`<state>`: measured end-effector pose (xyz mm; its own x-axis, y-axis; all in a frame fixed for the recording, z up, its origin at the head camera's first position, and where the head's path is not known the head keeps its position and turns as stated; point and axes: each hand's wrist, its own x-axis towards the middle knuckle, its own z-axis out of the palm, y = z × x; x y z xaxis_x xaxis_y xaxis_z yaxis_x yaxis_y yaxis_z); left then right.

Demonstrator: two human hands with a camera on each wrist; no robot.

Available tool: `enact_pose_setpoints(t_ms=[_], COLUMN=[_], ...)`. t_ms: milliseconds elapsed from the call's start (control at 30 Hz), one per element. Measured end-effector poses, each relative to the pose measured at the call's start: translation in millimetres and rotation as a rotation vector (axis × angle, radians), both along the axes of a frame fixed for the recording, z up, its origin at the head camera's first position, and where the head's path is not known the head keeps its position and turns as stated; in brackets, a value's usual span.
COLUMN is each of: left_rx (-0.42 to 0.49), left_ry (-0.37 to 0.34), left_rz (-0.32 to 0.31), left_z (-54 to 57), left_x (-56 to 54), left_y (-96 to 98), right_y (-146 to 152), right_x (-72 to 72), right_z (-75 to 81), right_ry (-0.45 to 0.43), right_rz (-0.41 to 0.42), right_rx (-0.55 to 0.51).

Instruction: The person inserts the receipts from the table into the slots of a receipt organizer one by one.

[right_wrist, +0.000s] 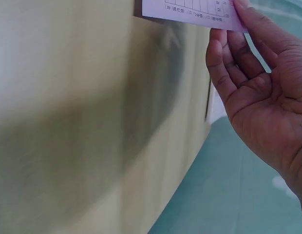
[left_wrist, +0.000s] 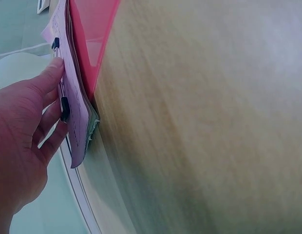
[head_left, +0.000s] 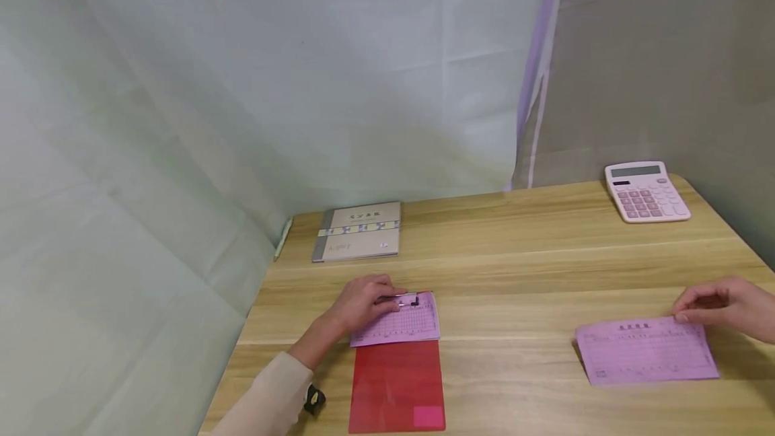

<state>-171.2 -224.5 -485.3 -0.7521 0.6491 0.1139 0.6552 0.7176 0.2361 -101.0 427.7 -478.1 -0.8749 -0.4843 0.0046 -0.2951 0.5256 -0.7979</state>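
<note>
A red clipboard (head_left: 396,382) lies on the table with a stack of pink printed forms (head_left: 412,325) at its clip end. My left hand (head_left: 366,303) is at the metal clip (head_left: 407,299), thumb on the near side and fingers curled over the far side. The left wrist view shows the thumb against the clip (left_wrist: 65,108) and the stack's layered edges. Off to the right, my right hand (head_left: 729,308) pinches one pink form (head_left: 648,352) by its upper right corner. In the right wrist view the same form (right_wrist: 195,10) hangs between thumb and fingers, its lower edge over the table.
A white calculator (head_left: 648,192) sits at the table's back right corner. Toward the back left lie a grey notebook (head_left: 358,233) with a patterned band and a pale pen (head_left: 282,239). Beside the left sleeve is a small black object (head_left: 314,399). Cloth sheets (head_left: 363,86) hang behind the table.
</note>
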Motion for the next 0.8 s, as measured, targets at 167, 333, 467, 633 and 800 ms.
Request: enact_pose_setpoints(t_ms=[167, 333, 467, 633, 800], left_rx=[-0.008, -0.017, -0.024, -0.026, -0.038], left_ry=[-0.010, -0.018, -0.022, -0.022, -0.025], left_rz=[0.003, 0.010, 0.008, 0.005, 0.017], left_z=[0.9, 1.0, 1.2, 1.4, 1.4], left_x=[0.5, 0.7, 0.8, 0.2, -0.2], left_y=[0.2, 0.3, 0.7, 1.3, 0.6], right_y=[-22.2, -52.0, -75.8, -107.7, -139.1], right_x=[-23.2, -40.7, -50.0, -59.4, -64.0], right_z=[16.8, 34.2, 42.5, 44.5, 36.9], right_ry=[0.006, -0.023, -0.044, -0.068, -0.091], right_rz=[0.104, 0.078, 0.092, 0.112, 0.142], right_rx=[-0.062, -0.017, -0.025, -0.067, -0.093])
